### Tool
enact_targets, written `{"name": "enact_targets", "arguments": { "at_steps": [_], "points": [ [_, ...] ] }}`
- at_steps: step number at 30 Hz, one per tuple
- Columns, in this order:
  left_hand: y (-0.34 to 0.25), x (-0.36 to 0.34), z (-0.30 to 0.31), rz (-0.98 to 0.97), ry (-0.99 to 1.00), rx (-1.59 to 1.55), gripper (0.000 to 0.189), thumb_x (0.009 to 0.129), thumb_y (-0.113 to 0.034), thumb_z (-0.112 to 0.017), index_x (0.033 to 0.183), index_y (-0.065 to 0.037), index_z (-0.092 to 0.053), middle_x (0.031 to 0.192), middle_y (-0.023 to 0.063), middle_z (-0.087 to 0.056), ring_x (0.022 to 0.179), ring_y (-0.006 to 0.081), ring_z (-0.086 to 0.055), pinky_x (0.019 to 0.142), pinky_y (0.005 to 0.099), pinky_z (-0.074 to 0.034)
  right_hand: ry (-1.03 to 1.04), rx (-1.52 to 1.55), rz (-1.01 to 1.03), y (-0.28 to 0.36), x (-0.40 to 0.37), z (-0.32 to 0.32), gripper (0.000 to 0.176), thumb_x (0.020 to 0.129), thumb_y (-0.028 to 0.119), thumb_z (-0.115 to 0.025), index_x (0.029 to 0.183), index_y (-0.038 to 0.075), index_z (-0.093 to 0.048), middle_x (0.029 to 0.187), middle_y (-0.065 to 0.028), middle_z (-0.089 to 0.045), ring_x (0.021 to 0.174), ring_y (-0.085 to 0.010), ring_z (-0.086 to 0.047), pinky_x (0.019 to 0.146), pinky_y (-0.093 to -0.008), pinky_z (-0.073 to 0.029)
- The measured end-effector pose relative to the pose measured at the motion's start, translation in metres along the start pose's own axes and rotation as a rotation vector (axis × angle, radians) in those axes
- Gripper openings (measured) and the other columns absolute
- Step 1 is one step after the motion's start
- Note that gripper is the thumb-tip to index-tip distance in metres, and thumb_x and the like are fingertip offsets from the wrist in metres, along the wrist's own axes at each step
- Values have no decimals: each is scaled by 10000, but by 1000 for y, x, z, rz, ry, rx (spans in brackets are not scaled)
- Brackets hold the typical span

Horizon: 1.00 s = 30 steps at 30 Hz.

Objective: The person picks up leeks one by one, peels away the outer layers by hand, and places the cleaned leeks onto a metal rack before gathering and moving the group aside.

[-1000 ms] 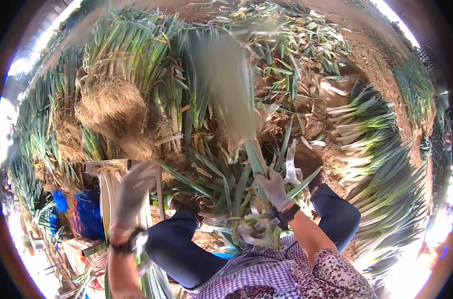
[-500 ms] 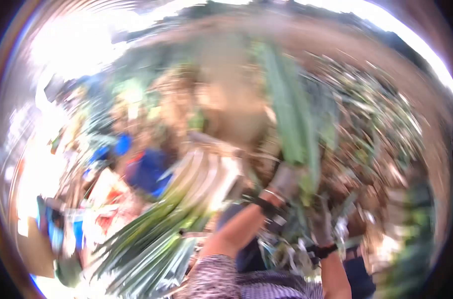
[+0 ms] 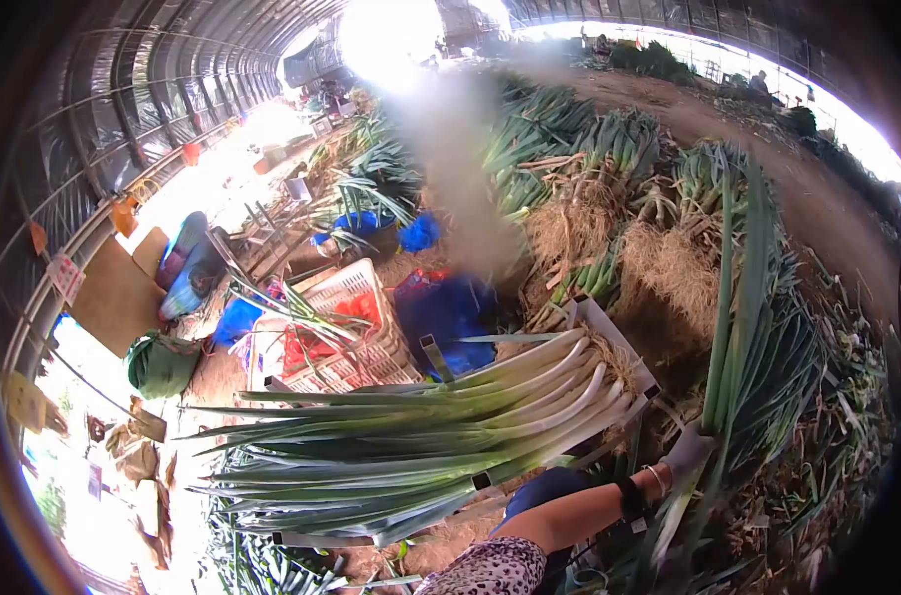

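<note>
My left hand [image 3: 688, 452], in a grey glove with a dark band at the wrist, is closed around a leek [image 3: 736, 317]. Its long green leaves rise above the hand, and a paler part hangs below. To the left, a row of leeks [image 3: 470, 421] lies on a low rack [image 3: 621, 342], white stems and roots to the right, leaves to the left. I cannot see my right hand.
Root-heavy leek bundles [image 3: 674, 273] stand beyond the rack. A crate [image 3: 396, 347] with red netting stands behind it, beside a blue bag [image 3: 446, 312]. A green sack [image 3: 161, 365] sits at left. Loose leaves [image 3: 827, 476] cover the right side.
The blurred view has turned and become sharp. The leek row now lies more level. My left hand appears farther right and lower, still with a leek; my right hand has left the view.
</note>
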<state>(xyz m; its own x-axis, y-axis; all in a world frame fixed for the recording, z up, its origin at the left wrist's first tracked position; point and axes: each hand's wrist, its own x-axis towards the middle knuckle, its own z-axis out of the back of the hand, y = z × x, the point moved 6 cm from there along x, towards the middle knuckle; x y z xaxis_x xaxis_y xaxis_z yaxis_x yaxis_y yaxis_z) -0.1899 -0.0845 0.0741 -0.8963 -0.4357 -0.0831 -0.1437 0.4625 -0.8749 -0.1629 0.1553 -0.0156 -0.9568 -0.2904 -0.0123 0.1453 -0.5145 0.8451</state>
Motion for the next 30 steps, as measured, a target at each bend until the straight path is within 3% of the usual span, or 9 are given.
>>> {"name": "enact_targets", "arguments": {
  "at_steps": [5, 9, 11, 14, 21, 26, 27, 29, 30],
  "points": [
    [14, -6, -16, -129, 67, -31, 542, 861, -74, -628, 1372, -36, -451, 1086, 22, -573, 856, 95, -546, 798, 264, -465, -59, -96, 218, 60, -13, 20, 379, 831, 85, -658, 1187, -3, -559, 1027, -59, -610, 891, -147, -569, 770, -284, -470],
    [-19, -49, -50, 101, 197, -126, 593, 868, -97, -638, 1403, -54, -385, 1148, 42, -542, 900, 97, -543, 836, 268, -457, -180, 110, 376, 114, 19, 18, 455, 821, 69, -655, 1252, -2, -526, 1054, -77, -604, 916, -157, -573, 788, -287, -476],
    [-27, -55, -56, 103, 242, -293, 538, 869, -101, -638, 1364, -62, -429, 1111, 37, -557, 909, 97, -545, 848, 274, -460, -165, 350, 259, 118, 42, 12, 497, 812, 66, -648, 1285, 10, -506, 1056, -70, -600, 898, -146, -579, 789, -274, -476],
    [-47, -53, -49, 414, 246, -141, 477, 864, -96, -642, 1309, -69, -473, 1070, 28, -579, 930, 108, -555, 872, 293, -466, 48, 755, 99, 122, 37, 15, 444, 827, 46, -616, 1255, -9, -512, 1052, -58, -590, 913, -128, -564, 796, -265, -471],
    [8, -31, -49, 171, 133, -338, 379, 847, -32, -635, 1213, -27, -537, 1059, 43, -632, 854, 131, -613, 763, 273, -512, -45, 581, 49, 139, 40, 15, 258, 817, 53, -631, 1053, -18, -558, 893, -24, -587, 756, -107, -555, 653, -253, -468],
    [-47, -32, -38, 34, -27, -175, 403, 829, 14, -639, 1218, -15, -538, 1018, 72, -654, 861, 163, -641, 798, 305, -531, -224, 577, 33, 86, -6, 28, 221, 860, 127, -632, 1045, 12, -594, 876, -13, -595, 740, -108, -551, 618, -266, -456],
    [-52, -23, -35, 32, 21, -257, 414, 833, 22, -630, 1232, -20, -528, 1019, 71, -646, 867, 178, -641, 812, 316, -531, -123, 538, -82, 22, -20, 35, 295, 821, 194, -691, 1035, 3, -628, 799, -7, -610, 741, -124, -567, 649, -279, -466],
    [-50, -19, -32, 68, 138, -361, 419, 848, 18, -620, 1251, -28, -513, 1030, 67, -630, 889, 198, -637, 830, 334, -530, -107, -212, -239, -55, -45, 57, 322, 785, 219, -724, 995, -11, -643, 770, -23, -632, 762, -150, -584, 684, -282, -468],
    [-52, -21, -32, 92, 199, -389, 413, 860, 7, -619, 1256, -32, -508, 1040, 65, -621, 905, 203, -635, 835, 341, -529, -133, -214, -183, -65, -54, 66, 315, 788, 206, -719, 999, -13, -635, 786, -31, -639, 760, -158, -587, 688, -282, -469]
  ]
}}
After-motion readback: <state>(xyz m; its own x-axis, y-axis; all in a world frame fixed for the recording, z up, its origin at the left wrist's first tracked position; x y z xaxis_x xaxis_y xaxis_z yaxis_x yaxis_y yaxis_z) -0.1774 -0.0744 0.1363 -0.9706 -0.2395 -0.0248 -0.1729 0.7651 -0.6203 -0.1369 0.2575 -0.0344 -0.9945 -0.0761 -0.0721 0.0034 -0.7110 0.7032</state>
